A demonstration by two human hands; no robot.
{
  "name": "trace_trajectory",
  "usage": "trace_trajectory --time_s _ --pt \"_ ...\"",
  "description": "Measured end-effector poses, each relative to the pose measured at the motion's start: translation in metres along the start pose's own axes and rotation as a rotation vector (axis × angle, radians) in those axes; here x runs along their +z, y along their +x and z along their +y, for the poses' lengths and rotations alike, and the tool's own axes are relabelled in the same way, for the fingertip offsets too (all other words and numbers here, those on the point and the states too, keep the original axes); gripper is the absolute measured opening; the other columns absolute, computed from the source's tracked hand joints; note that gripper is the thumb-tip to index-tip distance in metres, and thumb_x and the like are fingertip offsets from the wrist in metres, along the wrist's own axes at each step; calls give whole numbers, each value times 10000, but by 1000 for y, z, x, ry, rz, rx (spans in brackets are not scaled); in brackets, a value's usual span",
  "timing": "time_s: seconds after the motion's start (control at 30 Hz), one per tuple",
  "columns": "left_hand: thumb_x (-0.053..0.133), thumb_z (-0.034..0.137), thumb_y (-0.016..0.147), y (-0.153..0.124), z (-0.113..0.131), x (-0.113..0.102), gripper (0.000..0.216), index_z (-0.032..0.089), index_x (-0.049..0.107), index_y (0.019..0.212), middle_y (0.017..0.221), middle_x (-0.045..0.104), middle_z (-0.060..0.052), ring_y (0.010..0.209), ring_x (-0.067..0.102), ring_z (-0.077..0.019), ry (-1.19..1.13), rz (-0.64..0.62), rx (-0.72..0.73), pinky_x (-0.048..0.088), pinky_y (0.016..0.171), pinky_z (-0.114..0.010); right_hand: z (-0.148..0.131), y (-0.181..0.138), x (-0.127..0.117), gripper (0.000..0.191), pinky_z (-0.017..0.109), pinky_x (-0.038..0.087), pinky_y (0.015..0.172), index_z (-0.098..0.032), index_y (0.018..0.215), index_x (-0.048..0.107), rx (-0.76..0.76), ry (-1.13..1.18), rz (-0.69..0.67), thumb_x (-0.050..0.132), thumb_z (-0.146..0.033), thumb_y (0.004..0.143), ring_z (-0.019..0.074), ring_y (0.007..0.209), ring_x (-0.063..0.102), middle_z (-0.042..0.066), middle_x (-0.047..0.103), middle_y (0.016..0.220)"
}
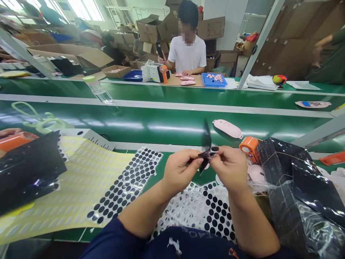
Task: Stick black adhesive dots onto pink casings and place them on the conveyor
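Observation:
In front of me a black fan blade (207, 136), partly blurred, is held between my two hands. My left hand (180, 168) pinches one of its blades between thumb and forefinger. At the hub, my right hand (231, 168) has its fingers pressed together on a small round black sticker (215, 149). Whether that sticker touches the hub I cannot tell. Beneath my forearms lies a clear sheet of round black stickers (219, 212), with many bare spots on its left part. Another dotted sheet (126, 183) is to the left of my left hand.
Yellow backing paper (78, 180) covers the left side. Black plastic-wrapped stacks (285, 162) and an orange handheld fan (250, 146) stand at right. A pink oval cover (228, 128) lies on the green belt (167, 129). A co-worker (187, 50) sits opposite, beside a blue tray (215, 80).

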State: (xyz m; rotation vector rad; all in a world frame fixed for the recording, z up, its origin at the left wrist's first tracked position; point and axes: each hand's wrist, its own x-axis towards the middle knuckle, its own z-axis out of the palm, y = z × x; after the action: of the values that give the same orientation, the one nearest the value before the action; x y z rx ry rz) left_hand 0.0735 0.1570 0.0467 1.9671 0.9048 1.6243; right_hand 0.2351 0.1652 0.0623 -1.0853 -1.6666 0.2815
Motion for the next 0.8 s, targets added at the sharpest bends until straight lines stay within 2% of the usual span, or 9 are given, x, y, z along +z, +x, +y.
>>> trace_trajectory --time_s 0.07,0.17,0.27,0.4,0.6,0.7,0.8 --pt "640 216 941 0 -2 1 129 214 769 937 846 798 -44 776 754 -162 -54 -10 -18 618 714 -266 6 1 -1 177 229 456 479 -203 655 650 86 82 -14 513 -152 755 116 497 591 -24 652 570" --pt "681 275 932 1 -13 2 116 206 758 983 941 797 -63 863 752 -166 -178 72 -135 618 778 -277 10 1 -1 179 273 574 581 -192 865 719 165 195 -70 554 -177 797 149 621 697 24 750 760" --pt "760 407 877 3 -26 6 273 193 722 1043 989 779 -66 892 743 -160 -431 194 -303 619 810 -281 6 -1 1 250 352 632 734 -201 1046 706 80 163 -113 622 -218 811 182 796 734 66 766 961" --pt "842 488 779 3 -30 15 409 202 686 1026 970 757 -32 872 727 -125 -649 240 -438 607 824 -255 -2 -2 5 187 419 613 845 -215 1029 681 -89 -33 -77 648 -254 849 224 943 693 81 729 1002" --pt "943 427 643 0 -25 19 450 187 706 941 891 754 -20 785 710 -122 -772 158 -572 600 749 -247 -6 -4 0 155 384 603 824 -216 1030 667 -108 -65 -75 653 -209 876 207 909 690 67 733 994" --pt "910 453 690 1 -26 17 390 195 724 917 830 752 -3 703 681 -105 -759 161 -571 576 658 -225 -7 -3 -3 131 360 605 789 -206 1004 677 -89 -25 -93 670 -215 874 193 874 700 59 743 975" --pt "881 468 730 -1 -27 18 354 198 739 910 844 758 -16 725 688 -110 -685 187 -498 585 673 -232 -8 -2 -4 107 363 602 775 -198 972 688 -62 -55 -74 665 -224 870 192 843 705 56 751 942"
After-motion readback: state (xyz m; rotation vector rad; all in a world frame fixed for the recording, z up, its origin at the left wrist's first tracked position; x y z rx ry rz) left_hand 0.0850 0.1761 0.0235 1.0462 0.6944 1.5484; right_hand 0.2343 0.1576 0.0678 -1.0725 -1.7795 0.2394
